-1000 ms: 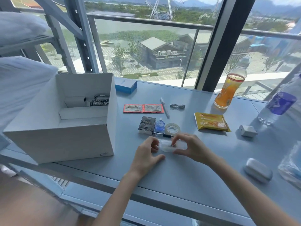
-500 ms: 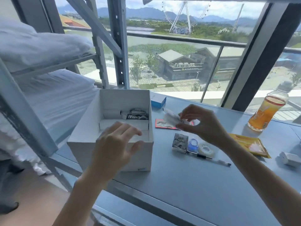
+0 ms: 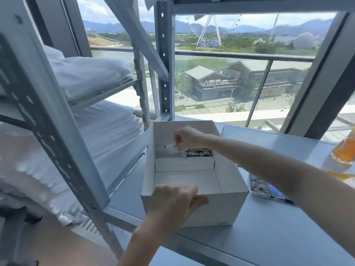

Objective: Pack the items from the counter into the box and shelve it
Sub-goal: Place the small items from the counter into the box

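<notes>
An open white box (image 3: 226, 206) stands on the grey counter (image 3: 269, 237) by the window. My left hand (image 3: 172, 204) grips its near rim, thumb on the outer wall. My right hand (image 3: 185, 138) reaches over the box's far compartment and pinches a small clear packet (image 3: 171, 147) just above it. A chain-like metal item (image 3: 197, 152) lies in that far compartment. A white inner divider (image 3: 184, 164) crosses the box; the near compartment shows only white card.
A grey metal shelf rack (image 3: 57, 131) with stacked white bedding (image 3: 92, 143) stands to the left. On the counter right of the box lie a dark foil packet (image 3: 258, 186), a pen (image 3: 282, 198), a yellow sachet (image 3: 343, 174) and an orange drink bottle (image 3: 344, 152).
My right hand lifted the clear packet off the counter and carried it left over the box. My left hand moved to the box's near rim and took hold. The view turned left.
</notes>
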Motion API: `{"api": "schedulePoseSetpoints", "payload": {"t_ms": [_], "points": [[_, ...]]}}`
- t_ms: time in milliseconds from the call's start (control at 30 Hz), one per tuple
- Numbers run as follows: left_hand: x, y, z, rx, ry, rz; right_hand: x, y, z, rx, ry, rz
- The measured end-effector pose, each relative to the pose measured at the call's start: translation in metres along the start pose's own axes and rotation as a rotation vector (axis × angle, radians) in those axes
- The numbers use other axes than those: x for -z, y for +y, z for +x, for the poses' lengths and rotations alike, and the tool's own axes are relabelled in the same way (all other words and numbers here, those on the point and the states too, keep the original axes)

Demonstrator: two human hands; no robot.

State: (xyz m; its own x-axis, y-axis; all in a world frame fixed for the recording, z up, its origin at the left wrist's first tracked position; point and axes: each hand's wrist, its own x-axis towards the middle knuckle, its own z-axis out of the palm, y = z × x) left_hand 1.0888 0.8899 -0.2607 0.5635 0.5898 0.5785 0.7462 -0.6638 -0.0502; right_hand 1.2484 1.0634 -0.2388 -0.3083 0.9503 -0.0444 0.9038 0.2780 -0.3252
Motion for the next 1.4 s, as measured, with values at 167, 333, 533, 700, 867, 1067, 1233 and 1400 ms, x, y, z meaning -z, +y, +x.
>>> {"api": "schedulePoseSetpoints", "payload": {"t_ms": [167,333,533,700,867,1067,1233,1400], "points": [[-0.006,-0.002,-0.002,0.013,0.020,-0.036,-0.028,0.009,0.027,-0.017,0.006,0.006],[-0.009,-0.002,-0.001,0.003,0.021,-0.032,-0.032,0.016,0.027,0.011,-0.004,0.034],[-0.005,0.000,-0.001,0.035,-0.017,-0.045,-0.026,0.022,0.020,0.017,-0.176,-0.194],[-0.001,0.004,0.001,0.039,-0.058,-0.033,-0.015,0.018,0.011,0.057,-0.151,-0.147],[0.001,0.008,0.001,0.035,-0.190,-0.084,0.036,0.044,-0.048,0.166,0.150,-0.059],[-0.010,0.064,0.036,-0.009,-0.234,-0.182,0.069,0.142,-0.167,-0.060,0.445,0.040],[-0.031,0.111,0.064,0.098,-0.243,-0.112,0.035,0.220,-0.225,-0.447,0.320,0.051],[-0.031,0.112,0.060,0.094,-0.188,0.028,0.006,0.262,-0.238,-0.565,0.293,0.034]]}}
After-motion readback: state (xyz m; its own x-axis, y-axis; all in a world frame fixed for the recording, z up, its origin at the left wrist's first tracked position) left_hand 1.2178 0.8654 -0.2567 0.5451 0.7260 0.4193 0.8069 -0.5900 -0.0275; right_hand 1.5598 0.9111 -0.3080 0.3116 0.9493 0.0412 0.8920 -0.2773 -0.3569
